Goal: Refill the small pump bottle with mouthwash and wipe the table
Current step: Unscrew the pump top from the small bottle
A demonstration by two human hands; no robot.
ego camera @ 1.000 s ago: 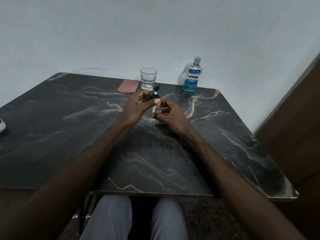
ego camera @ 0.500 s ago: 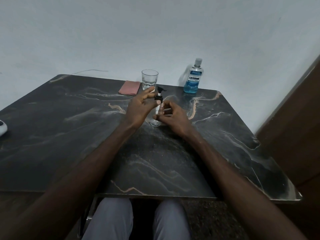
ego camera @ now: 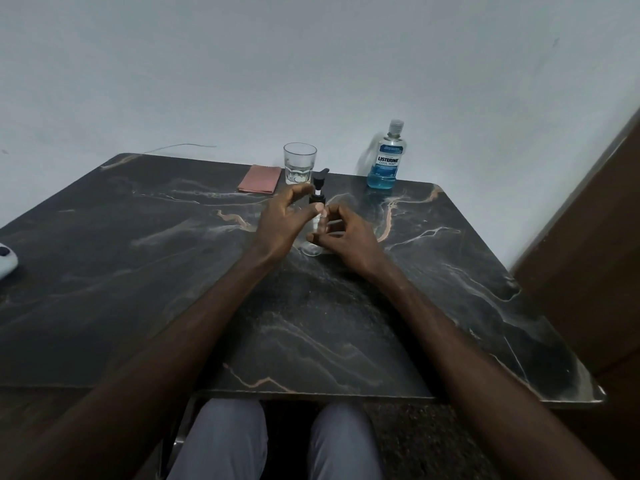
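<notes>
While your right hand (ego camera: 349,237) pinches the small pump bottle (ego camera: 316,223) upright in front of the glass (ego camera: 299,163), your left hand's (ego camera: 284,220) fingers have just spread off its black pump head (ego camera: 319,188); you're probably unscrewing it, refilling still ahead.

Cloth (ego camera: 259,179) left of glass (ego camera: 299,163); mouthwash bottle (ego camera: 386,157) right; pump bottle (ego camera: 316,216) before them.

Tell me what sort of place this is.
Probably a plain room at home: a dark marble-patterned table pushed against a bare white wall, with a blue mouthwash bottle and a clear drinking glass on it.
</notes>
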